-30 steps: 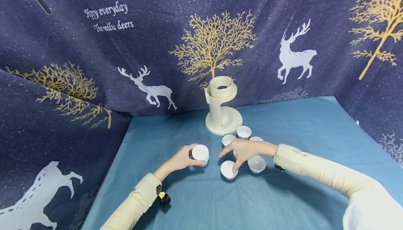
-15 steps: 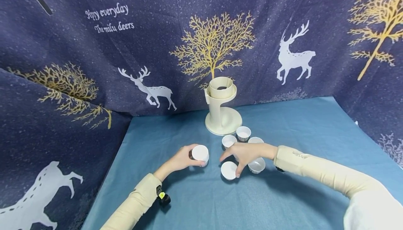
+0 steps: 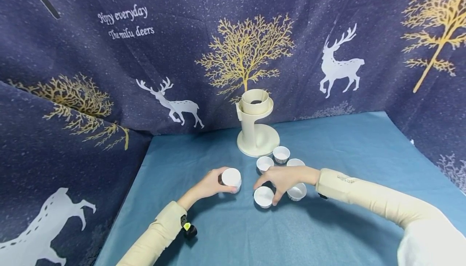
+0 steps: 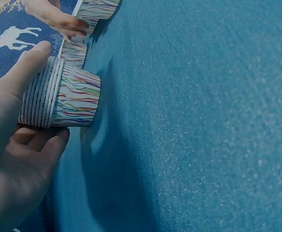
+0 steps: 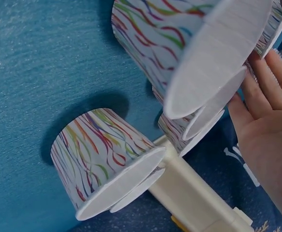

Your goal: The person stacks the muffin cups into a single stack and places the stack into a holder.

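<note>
In the head view, my left hand [image 3: 212,182] grips a stack of white paper cupcake cups [image 3: 231,179] by its sides. The left wrist view shows the stacked rims, and colored wavy lines on the outer cup's wall [image 4: 78,99]. My right hand [image 3: 285,178] reaches over a group of single cups. Its thumb and fingertips stand on either side of the nearest cupcake cup [image 3: 263,198], pinching it near the rim. In the right wrist view, that hand [image 5: 266,101] is partly cut off and its fingers reach to a cup [image 5: 271,34] at the upper right edge.
More cupcake cups stand around my right hand: one behind [image 3: 282,155], one at the back left [image 3: 265,164], one at the right [image 3: 297,192]. A cream stand [image 3: 249,130] with a ring-shaped top stands behind them. Blue cloth [image 3: 233,233] covers the table, before a printed curtain [image 3: 174,55].
My right hand's fingers have settled around the nearest cup, which has shifted slightly left. My left hand and its stack have stayed in place.
</note>
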A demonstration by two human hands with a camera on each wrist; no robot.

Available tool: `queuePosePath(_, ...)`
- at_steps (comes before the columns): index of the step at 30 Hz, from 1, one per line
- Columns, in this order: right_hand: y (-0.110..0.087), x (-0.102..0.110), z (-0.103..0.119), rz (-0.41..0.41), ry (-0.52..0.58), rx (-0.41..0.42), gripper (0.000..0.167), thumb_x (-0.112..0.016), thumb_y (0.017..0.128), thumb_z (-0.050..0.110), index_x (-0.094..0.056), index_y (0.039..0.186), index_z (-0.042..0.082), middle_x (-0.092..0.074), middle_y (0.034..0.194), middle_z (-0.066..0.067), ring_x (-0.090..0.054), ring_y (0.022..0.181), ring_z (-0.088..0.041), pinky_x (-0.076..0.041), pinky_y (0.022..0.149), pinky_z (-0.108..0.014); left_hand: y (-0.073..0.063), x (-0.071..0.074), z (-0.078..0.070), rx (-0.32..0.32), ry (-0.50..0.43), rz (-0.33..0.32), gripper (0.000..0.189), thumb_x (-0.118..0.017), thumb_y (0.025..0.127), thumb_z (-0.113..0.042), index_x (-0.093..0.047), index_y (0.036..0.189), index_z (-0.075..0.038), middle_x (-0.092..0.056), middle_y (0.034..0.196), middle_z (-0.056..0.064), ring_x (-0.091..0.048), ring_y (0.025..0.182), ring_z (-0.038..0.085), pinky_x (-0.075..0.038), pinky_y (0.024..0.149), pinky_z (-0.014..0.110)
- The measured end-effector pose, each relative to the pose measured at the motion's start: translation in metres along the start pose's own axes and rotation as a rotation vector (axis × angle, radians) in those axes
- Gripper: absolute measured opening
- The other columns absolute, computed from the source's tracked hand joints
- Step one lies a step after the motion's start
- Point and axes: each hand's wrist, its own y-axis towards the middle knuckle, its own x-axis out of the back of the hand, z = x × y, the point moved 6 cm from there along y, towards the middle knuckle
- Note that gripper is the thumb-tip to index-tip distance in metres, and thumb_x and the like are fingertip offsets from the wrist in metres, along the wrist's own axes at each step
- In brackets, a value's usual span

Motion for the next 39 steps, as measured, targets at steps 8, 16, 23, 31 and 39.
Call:
queuePosePath(8,0.002,0.002,0.0,-0.028,0.046,-0.017,0.06,-0.085,0.072,0.031,-0.064,0.126,0.013,-0.066,0.125,0.005,-0.059,0.118,-0.008,-0.045,0.1,-0.026,0.001,0.0,0.001,-0.004,-0.007,-0.004,0.062,-0.084,0.075,-0.027,-0.058,0.128,-0.007,-0.067,0.115,0.007,-0.061,0.095,0.015,-0.048,0.082,0.026)
queuePosePath(16,0.003,0.008,0.0,-0.097,0.122,0.03,0.055,-0.08,0.077,0.032,-0.064,0.125,0.012,-0.066,0.125,0.004,-0.059,0.118,-0.011,-0.045,0.101,-0.029,0.002,0.001,0.003,-0.006,-0.004,-0.005,0.06,-0.084,0.075,-0.028,-0.059,0.127,-0.008,-0.068,0.114,0.007,-0.061,0.095,0.014,-0.048,0.082,0.027)
queuePosePath(23,0.003,0.008,-0.004,-0.11,0.181,0.023,0.053,-0.076,0.079,0.031,-0.063,0.127,0.013,-0.065,0.125,0.005,-0.058,0.118,-0.009,-0.046,0.099,-0.029,0.003,0.0,0.003,-0.018,-0.01,-0.004,0.059,-0.084,0.075,-0.026,-0.06,0.127,-0.008,-0.068,0.114,0.007,-0.061,0.096,0.015,-0.048,0.082,0.027)
queuePosePath(31,0.003,0.011,-0.005,-0.086,0.304,-0.012,0.056,-0.075,0.082,0.025,-0.058,0.132,0.008,-0.062,0.124,0.004,-0.057,0.117,-0.01,-0.047,0.098,-0.031,0.002,0.001,0.001,-0.022,0.0,-0.002,0.06,-0.084,0.075,-0.026,-0.059,0.127,-0.007,-0.068,0.114,0.007,-0.061,0.096,0.015,-0.048,0.083,0.027)
queuePosePath(39,0.005,0.013,-0.005,-0.06,0.378,-0.054,0.058,-0.073,0.082,0.018,-0.053,0.136,0.009,-0.059,0.13,0.005,-0.054,0.12,-0.008,-0.046,0.101,-0.029,-0.009,0.008,-0.032,-0.021,-0.011,0.011,0.055,-0.081,0.078,-0.015,-0.058,0.126,0.0,-0.068,0.114,0.013,-0.061,0.095,0.017,-0.049,0.082,0.028)
